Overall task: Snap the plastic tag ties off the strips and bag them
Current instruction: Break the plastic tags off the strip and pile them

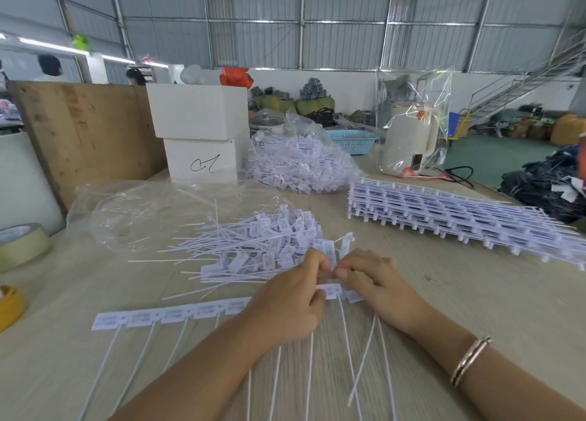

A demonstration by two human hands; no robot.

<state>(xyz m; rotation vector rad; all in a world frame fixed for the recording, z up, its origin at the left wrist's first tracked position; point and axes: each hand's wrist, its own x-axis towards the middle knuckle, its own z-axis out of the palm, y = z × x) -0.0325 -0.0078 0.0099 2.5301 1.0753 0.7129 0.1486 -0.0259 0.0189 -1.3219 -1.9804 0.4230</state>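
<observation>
Two hands working strip (177,315) at near centre: left hand (285,306) gripping strip's right end, right hand (374,281) pinching end tie (329,259). Loose ties (253,249) piling just beyond, empty bag (152,211) lying far left. Risk: twisting too hard, tail tearing, snapped tie flicking off table.

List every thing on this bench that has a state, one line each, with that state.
Left hand: fingers curled, pinching the strip.
Right hand: fingers curled, pinching a tag at the strip's end.
Strip: flat on the table, partly stripped, several tags attached.
Loose ties: heaped, unbagged.
Empty bag: lying slack.
Filled bag: full, top open.
Stacked strips: intact, piled.
Kettle: wrapped in clear plastic.
</observation>
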